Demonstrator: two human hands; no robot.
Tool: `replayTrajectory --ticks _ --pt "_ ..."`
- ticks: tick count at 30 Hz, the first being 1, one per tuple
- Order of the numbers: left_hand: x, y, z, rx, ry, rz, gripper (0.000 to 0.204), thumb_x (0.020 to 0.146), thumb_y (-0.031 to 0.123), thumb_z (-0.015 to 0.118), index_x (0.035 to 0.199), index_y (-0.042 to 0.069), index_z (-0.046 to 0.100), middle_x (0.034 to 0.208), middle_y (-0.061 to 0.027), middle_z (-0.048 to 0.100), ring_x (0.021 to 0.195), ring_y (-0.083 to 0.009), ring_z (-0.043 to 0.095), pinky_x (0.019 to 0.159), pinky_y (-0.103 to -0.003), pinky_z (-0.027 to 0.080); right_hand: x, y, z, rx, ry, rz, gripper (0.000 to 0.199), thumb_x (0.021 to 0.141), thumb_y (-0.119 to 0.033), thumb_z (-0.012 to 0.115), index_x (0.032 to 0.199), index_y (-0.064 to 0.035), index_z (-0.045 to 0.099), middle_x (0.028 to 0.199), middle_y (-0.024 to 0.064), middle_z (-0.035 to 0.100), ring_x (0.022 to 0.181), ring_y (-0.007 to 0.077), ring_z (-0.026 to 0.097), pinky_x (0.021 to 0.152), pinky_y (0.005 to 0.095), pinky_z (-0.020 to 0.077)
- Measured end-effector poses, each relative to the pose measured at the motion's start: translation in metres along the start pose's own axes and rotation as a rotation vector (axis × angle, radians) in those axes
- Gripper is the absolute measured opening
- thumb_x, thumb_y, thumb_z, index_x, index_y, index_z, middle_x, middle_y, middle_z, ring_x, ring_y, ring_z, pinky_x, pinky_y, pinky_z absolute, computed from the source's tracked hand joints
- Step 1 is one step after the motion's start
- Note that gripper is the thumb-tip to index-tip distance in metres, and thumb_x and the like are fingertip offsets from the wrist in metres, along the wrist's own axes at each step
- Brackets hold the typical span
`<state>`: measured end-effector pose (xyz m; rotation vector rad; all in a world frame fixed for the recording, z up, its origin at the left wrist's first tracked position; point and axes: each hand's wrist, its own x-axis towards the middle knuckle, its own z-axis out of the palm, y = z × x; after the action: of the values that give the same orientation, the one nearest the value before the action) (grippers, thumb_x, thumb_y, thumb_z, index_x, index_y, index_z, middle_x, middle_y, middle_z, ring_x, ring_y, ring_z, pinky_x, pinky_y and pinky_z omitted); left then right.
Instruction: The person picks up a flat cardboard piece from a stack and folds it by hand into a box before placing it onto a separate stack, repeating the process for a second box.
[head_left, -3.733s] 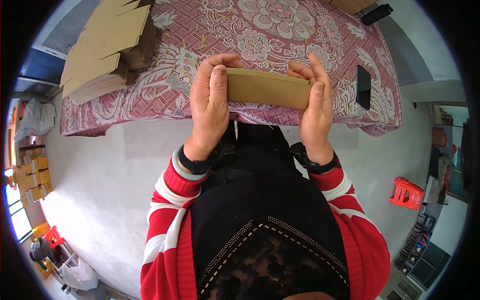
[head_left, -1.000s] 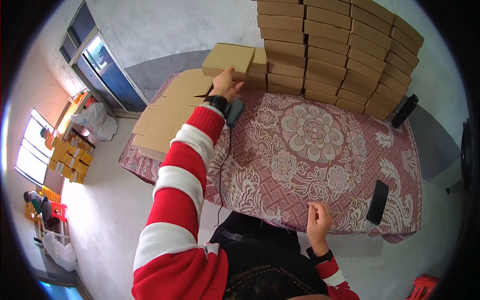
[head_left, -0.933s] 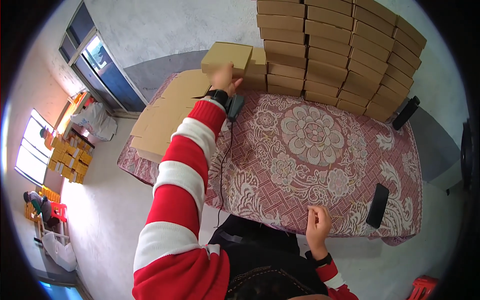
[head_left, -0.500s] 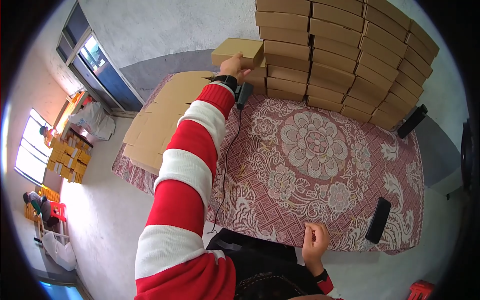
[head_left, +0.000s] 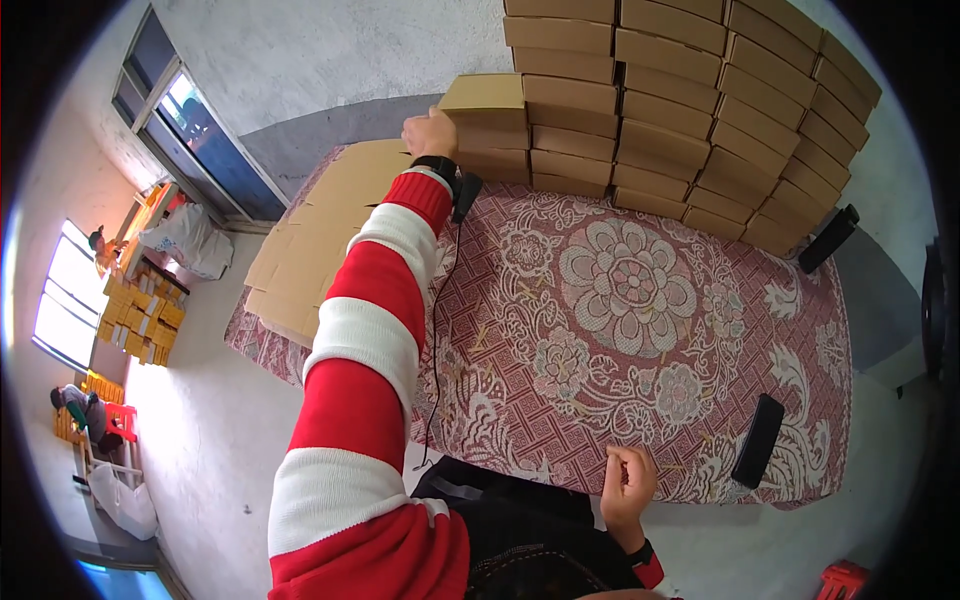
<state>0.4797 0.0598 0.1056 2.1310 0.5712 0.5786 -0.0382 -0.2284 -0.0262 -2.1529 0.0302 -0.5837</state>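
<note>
My left hand [head_left: 430, 132] reaches far across the table and grips the near left edge of a folded brown cardboard box [head_left: 484, 98]. That box sits on top of the left column of a stacked wall of like boxes [head_left: 690, 110] at the table's far side. My left sleeve is red and white striped. My right hand [head_left: 628, 482] rests loosely curled on the near edge of the table, holding nothing. The table is covered with a dark red flowered cloth [head_left: 620, 300].
A pile of flat cardboard sheets [head_left: 315, 240] lies on the table's left end. A black phone [head_left: 758, 440] lies near my right hand, another black object [head_left: 828, 238] at the far right. A thin black cable [head_left: 438, 330] runs across the cloth. Windows [head_left: 190, 130] are at left.
My left hand has carried the box from near my chest up and across to the top of the left column of the stack. My right hand has let go and dropped to the table edge.
</note>
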Motion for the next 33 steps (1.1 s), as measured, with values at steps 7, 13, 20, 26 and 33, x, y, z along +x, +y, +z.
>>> replayTrajectory --ticks 7,13,20,26,33 --pt "0.089 -0.053 0.001 -0.157 -0.110 0.396 0.053 0.101 0.042 0.040 0.130 0.001 0.055 0.128 -0.0266 0.061 0.111 -0.0430 0.062 0.094 -0.049 0.050 0.004 -0.008 0.007 0.052 -0.013 -0.058 0.006 0.088 0.001 0.062 0.093 0.0015 0.067 0.087 0.0116 0.065 0.075 0.0253 0.061 0.068 0.0331 0.0482" --pt "-0.025 0.010 -0.044 -0.664 -0.451 -0.142 0.061 0.101 0.051 0.041 0.138 0.003 0.049 0.134 -0.0182 0.054 0.119 -0.0346 0.053 0.094 -0.048 0.047 -0.001 -0.007 0.005 -0.029 0.032 0.006 0.005 0.089 0.000 0.063 0.092 0.0017 0.067 0.085 0.0110 0.064 0.072 0.0226 0.060 0.065 0.0312 0.0474" --pt "-0.002 0.003 -0.094 -0.619 -0.527 -0.234 0.046 0.100 0.040 0.051 0.130 0.005 0.058 0.120 -0.0126 0.062 0.117 -0.0288 0.054 0.091 -0.048 0.048 -0.002 0.006 0.005 0.120 -0.033 0.122 0.006 0.093 -0.004 0.063 0.095 0.0005 0.067 0.088 0.0061 0.066 0.076 0.0144 0.060 0.070 0.0274 0.0479" --pt "-0.043 0.016 -0.175 -0.791 -0.755 -0.019 0.033 0.102 0.029 0.053 0.123 0.005 0.063 0.117 -0.0133 0.066 0.107 -0.0237 0.061 0.092 -0.036 0.050 0.027 -0.034 -0.045 0.794 -0.188 0.420 0.014 0.100 -0.006 0.055 0.108 0.0025 0.063 0.097 0.0052 0.065 0.088 0.0119 0.061 0.084 0.0267 0.0495" --pt "-0.144 0.021 -0.323 -0.813 -0.837 0.457 0.032 0.103 0.025 0.052 0.122 0.001 0.063 0.117 -0.0134 0.068 0.108 -0.0207 0.065 0.093 -0.031 0.051 0.067 -0.177 -0.107 0.697 -0.113 -0.317 0.021 0.100 -0.013 0.052 0.111 0.0030 0.059 0.089 0.0081 0.063 0.079 0.0129 0.058 0.075 0.0286 0.0487"
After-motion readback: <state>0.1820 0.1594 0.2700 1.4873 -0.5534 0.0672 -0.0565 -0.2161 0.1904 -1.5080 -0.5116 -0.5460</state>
